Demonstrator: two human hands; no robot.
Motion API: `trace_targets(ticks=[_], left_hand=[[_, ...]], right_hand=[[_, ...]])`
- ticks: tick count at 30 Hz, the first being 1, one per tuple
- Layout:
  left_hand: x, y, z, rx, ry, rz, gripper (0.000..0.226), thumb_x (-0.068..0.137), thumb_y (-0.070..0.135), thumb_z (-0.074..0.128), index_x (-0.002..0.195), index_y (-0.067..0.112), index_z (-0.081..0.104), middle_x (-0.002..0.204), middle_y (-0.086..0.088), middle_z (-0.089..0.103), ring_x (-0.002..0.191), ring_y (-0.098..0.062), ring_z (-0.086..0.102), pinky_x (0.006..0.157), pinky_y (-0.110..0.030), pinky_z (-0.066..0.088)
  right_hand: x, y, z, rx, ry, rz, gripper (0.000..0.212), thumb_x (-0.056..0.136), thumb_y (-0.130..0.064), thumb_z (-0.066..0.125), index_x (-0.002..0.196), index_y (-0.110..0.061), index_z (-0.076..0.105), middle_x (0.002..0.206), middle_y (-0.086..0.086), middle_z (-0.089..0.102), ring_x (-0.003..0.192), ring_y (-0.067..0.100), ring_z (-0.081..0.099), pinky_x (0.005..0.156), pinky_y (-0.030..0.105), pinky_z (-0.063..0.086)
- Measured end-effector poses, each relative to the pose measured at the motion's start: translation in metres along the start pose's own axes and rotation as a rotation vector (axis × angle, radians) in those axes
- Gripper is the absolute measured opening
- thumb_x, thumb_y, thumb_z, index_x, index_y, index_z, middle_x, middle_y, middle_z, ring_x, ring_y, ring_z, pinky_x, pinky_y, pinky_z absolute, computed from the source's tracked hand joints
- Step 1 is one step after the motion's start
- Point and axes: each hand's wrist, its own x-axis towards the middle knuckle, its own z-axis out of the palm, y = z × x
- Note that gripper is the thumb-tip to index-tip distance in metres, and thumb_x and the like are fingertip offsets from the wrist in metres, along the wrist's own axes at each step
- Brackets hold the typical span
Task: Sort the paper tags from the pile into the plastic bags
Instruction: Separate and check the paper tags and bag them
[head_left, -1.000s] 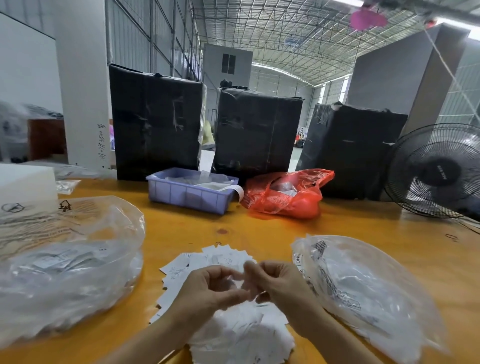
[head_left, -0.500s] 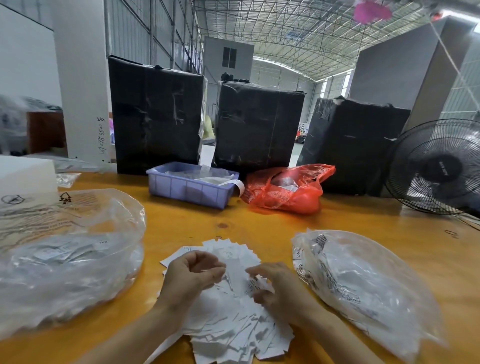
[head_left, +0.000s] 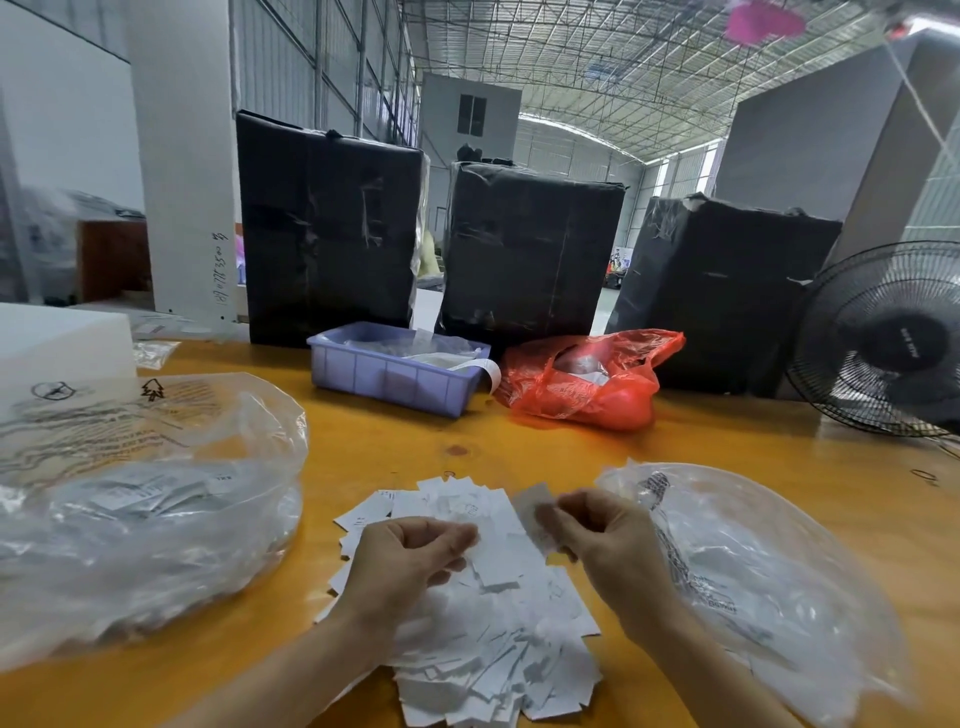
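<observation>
A pile of white paper tags lies on the orange table in front of me. My right hand pinches one white tag lifted above the pile's right edge. My left hand hovers over the pile with fingers curled, thumb against forefinger; whether it holds a tag I cannot tell. A large clear plastic bag with tags inside sits to the left. A second clear plastic bag with tags lies to the right, beside my right hand.
A purple plastic bin and a red plastic bag stand behind the pile. Three black wrapped boxes line the table's back. A black fan is at the right, a white box at the left.
My right hand has risen from the pile with one tag and moved right toward the right bag. My left hand stays over the pile.
</observation>
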Motion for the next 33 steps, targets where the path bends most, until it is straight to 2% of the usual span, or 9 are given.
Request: trace_targets(ticks=[2,4,7,10,15,19,26,33], left_hand=[[0.0,0.0,0.0,-0.009,-0.01,-0.008,0.025,0.061,0.029,0.076,0.074,0.008,0.077,0.073,-0.011,0.073,0.057,-0.007,0.063,0.055,-0.016,0.05],[-0.001,0.001,0.001,-0.012,-0.031,-0.016,0.025,0.063,0.03,0.075,0.075,0.009,0.077,0.074,-0.009,0.073,0.057,-0.006,0.062,0.057,-0.016,0.049],[-0.002,0.002,0.002,-0.015,-0.081,-0.044,0.026,0.064,0.034,0.073,0.076,0.011,0.078,0.078,-0.002,0.075,0.06,-0.004,0.063,0.057,-0.014,0.049],[-0.003,0.003,0.004,-0.041,-0.118,-0.068,0.026,0.063,0.034,0.073,0.076,0.011,0.078,0.08,0.0,0.075,0.06,-0.002,0.064,0.053,-0.012,0.049],[-0.004,0.002,0.005,-0.08,-0.144,-0.098,0.027,0.061,0.034,0.075,0.074,0.011,0.077,0.078,0.0,0.074,0.06,-0.002,0.064,0.052,-0.013,0.046],[-0.002,0.001,0.004,-0.121,-0.181,-0.114,0.027,0.061,0.032,0.075,0.077,0.011,0.078,0.087,-0.005,0.075,0.062,-0.006,0.064,0.059,-0.02,0.044],[0.001,-0.001,0.003,-0.202,-0.193,-0.16,0.027,0.06,0.025,0.076,0.08,0.007,0.078,0.089,-0.013,0.074,0.057,-0.009,0.061,0.051,-0.019,0.046],[-0.003,-0.001,0.004,-0.141,-0.217,-0.148,0.024,0.064,0.03,0.074,0.078,0.012,0.079,0.092,-0.006,0.075,0.063,-0.006,0.06,0.057,-0.02,0.041]], right_hand=[[-0.001,-0.009,0.006,0.193,-0.024,0.098,0.004,0.08,-0.002,0.07,0.077,-0.004,0.068,0.069,0.007,0.069,0.066,0.017,0.065,0.058,0.022,0.052],[-0.003,-0.014,0.012,0.287,-0.046,0.186,0.009,0.078,-0.002,0.071,0.082,0.003,0.064,0.075,0.011,0.068,0.07,0.019,0.065,0.061,0.024,0.052],[-0.008,-0.019,0.018,0.324,-0.027,0.188,0.014,0.076,-0.008,0.072,0.078,0.001,0.062,0.065,0.007,0.06,0.056,0.013,0.05,0.055,0.024,0.04],[-0.01,-0.021,0.019,0.372,-0.021,0.169,0.009,0.077,-0.002,0.071,0.082,0.001,0.064,0.064,0.006,0.066,0.056,0.014,0.06,0.055,0.021,0.048],[-0.013,-0.023,0.022,0.315,-0.034,0.159,0.012,0.078,0.008,0.068,0.088,0.004,0.063,0.072,0.011,0.07,0.064,0.02,0.068,0.061,0.024,0.055],[-0.015,-0.023,0.023,0.194,-0.061,0.114,0.013,0.077,0.002,0.072,0.088,-0.003,0.066,0.074,0.011,0.072,0.063,0.015,0.067,0.058,0.018,0.05],[-0.017,-0.022,0.023,0.126,-0.061,0.054,0.01,0.076,-0.004,0.075,0.082,-0.007,0.068,0.074,0.006,0.072,0.066,0.007,0.064,0.062,0.016,0.05],[-0.018,-0.021,0.025,0.103,-0.05,0.043,0.007,0.078,-0.007,0.074,0.082,-0.01,0.069,0.074,0.002,0.072,0.066,0.005,0.064,0.064,0.017,0.051]])
